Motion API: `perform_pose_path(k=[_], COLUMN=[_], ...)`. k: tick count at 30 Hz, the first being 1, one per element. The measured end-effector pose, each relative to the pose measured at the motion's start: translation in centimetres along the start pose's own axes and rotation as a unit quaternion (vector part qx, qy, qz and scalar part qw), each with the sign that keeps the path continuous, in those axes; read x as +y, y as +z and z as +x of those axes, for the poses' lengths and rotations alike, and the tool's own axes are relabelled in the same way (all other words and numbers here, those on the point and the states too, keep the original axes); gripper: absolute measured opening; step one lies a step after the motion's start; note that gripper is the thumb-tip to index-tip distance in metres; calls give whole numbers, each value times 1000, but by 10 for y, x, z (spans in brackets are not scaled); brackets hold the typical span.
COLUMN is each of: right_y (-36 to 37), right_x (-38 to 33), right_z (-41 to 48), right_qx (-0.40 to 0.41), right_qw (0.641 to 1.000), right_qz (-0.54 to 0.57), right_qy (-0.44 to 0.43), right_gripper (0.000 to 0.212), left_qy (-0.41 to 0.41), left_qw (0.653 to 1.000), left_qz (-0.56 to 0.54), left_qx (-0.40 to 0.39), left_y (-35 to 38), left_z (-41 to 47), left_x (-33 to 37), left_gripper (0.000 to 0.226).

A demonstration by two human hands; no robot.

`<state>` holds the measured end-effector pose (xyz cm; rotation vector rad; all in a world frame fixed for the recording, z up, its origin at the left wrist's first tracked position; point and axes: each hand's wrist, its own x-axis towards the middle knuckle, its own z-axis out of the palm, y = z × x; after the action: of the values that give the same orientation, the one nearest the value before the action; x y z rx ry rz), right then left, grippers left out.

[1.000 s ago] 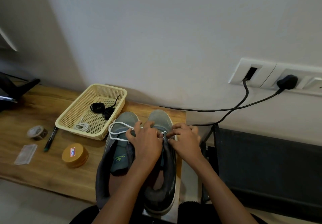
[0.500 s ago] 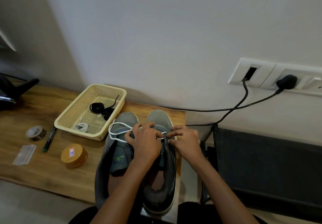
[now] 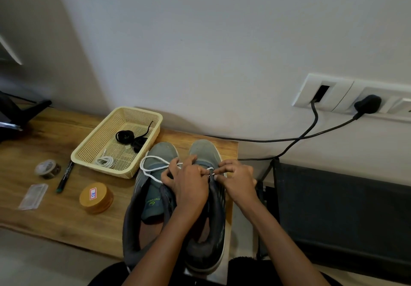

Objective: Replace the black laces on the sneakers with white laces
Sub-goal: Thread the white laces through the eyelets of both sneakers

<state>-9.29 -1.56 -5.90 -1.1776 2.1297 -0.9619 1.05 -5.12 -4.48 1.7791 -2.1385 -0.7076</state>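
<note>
— Sneakers [image 3: 162, 150] of grey fabric: where are we keeping them?
— On the wooden bench [image 3: 55, 214]. We are pinching the white cord lace [image 3: 155, 156] with left hand [image 3: 189, 183] and right hand [image 3: 238, 179], close together.

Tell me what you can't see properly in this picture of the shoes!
Head view:
- Lace holes of the right sneaker: hidden under the left hand and right hand.
- Where the white lace is threaded: hidden by both grips.
- Sticker on the round wooden box: too small to read.
- Black object: cut off by the left edge.
</note>
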Motion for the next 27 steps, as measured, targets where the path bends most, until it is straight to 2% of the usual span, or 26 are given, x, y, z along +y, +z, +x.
perform_pose_path(k=[6, 9, 13, 15, 17, 19, 21, 24, 27], right_y=[0, -6, -23, -30, -31, -26, -17, -7, -9], right_x=[-4, -4, 0, 2, 0, -5, -9, -8, -7], right_z=[-1, 1, 10, 13, 11, 6, 2, -1, -1], right_qx=[1, 10, 90, 129, 127, 88, 47, 20, 35], right_qw=[997, 996, 991, 984, 987, 987, 970, 951, 954], right_qz=[-81, -84, -39, -42, -80, -135, -220, -284, -271], right_qy=[-8, 4, 96, 115, 63, -24, -89, -119, -125], right_gripper=[5, 6, 10, 12, 15, 23, 21, 17, 14], left_qy=[17, 33, 25, 20, 20, 23, 26, 26, 18], left_qw=[997, 992, 993, 994, 995, 996, 996, 996, 997], left_qz=[81, 119, 116, 106, 94, 85, 80, 78, 69], left_qx=[7, 16, 5, -4, -11, -14, -18, -26, -20], left_y=[-7, -9, -13, -14, -16, -18, -20, -22, -25], left_z=[-2, -1, -2, -1, 0, 1, 2, 4, 6], left_x=[2, -1, 0, 0, 0, 0, -1, -1, -3], left_gripper=[19, 25, 31, 29, 25, 19, 17, 18, 21])
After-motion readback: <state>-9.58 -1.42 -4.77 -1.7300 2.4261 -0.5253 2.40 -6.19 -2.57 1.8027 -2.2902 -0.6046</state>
